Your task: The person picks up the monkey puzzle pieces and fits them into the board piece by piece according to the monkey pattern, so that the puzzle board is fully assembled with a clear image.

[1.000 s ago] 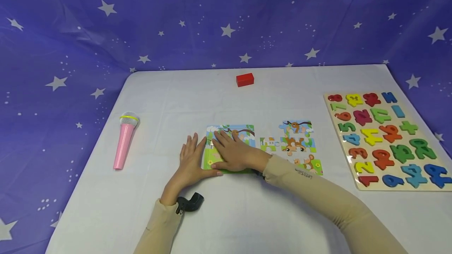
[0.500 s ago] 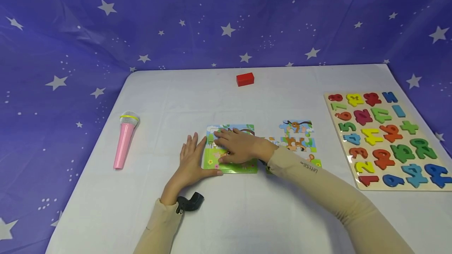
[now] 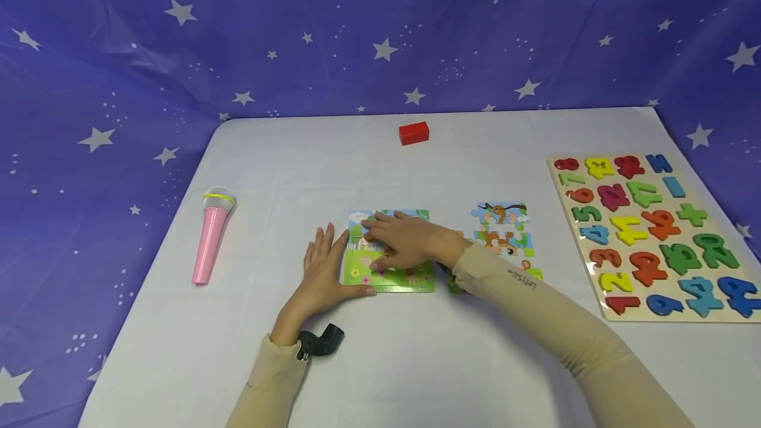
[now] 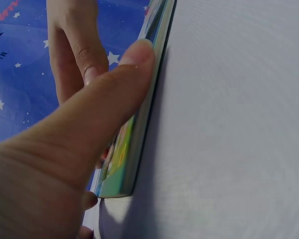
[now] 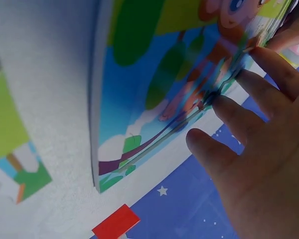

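Note:
A jigsaw board (image 3: pixel 389 283) with a bright picture of green grass, flowers and blue sky lies on the white table. My left hand (image 3: pixel 321 277) braces its near left corner, thumb along the front edge and straight fingers beside the left edge. In the left wrist view the thumb (image 4: pixel 117 79) rests on the board's rim. Over the board reaches my right hand (image 3: pixel 407 241), fingers spread, hiding much of the picture. Its fingertips are right at the puzzle surface near the far edge in the right wrist view, where a monkey's face shows.
Loose jigsaw pieces (image 3: pixel 501 213) with monkey pictures lie right of the board, partly under the right forearm. A wooden number board (image 3: pixel 645 236) is far right. A pink toy microphone (image 3: pixel 211 236) lies left, and a red block (image 3: pixel 413 133) sits at the back.
My right hand has shifted slightly right and back across the board, uncovering more of its lower grass area. The left hand has stayed in place.

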A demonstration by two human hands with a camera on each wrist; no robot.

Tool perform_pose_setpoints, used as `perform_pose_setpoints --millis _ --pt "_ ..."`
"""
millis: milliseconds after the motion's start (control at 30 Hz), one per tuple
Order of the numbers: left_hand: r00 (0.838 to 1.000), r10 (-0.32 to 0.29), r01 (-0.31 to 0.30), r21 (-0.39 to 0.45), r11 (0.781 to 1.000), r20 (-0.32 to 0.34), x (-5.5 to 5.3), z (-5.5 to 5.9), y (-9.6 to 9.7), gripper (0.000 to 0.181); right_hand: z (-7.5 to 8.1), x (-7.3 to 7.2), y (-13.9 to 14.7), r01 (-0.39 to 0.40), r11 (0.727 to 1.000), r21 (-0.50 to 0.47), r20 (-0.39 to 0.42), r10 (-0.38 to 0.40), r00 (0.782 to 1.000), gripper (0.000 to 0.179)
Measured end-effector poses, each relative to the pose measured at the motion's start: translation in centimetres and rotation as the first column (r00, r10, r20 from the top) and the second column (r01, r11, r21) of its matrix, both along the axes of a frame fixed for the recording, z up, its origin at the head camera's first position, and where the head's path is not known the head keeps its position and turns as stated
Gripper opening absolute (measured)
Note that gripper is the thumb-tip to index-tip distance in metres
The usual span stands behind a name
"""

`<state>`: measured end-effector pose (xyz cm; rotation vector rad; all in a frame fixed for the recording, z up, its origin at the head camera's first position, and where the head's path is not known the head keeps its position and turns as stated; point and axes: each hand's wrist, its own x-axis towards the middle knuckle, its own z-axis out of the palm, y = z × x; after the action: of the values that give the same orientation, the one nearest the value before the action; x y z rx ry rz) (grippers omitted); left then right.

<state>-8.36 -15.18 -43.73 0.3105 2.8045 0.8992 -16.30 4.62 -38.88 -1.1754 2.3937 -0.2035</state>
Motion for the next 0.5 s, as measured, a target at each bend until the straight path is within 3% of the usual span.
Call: perform_pose_setpoints --millis 500 --pt "1.000 0.009 -0.009 -0.004 1.000 -0.005 0.06 0.04 0.07 0.112 -0.34 0.37 0.13 -0.015 1.000 -0.001 -0.048 0.014 0.999 0.067"
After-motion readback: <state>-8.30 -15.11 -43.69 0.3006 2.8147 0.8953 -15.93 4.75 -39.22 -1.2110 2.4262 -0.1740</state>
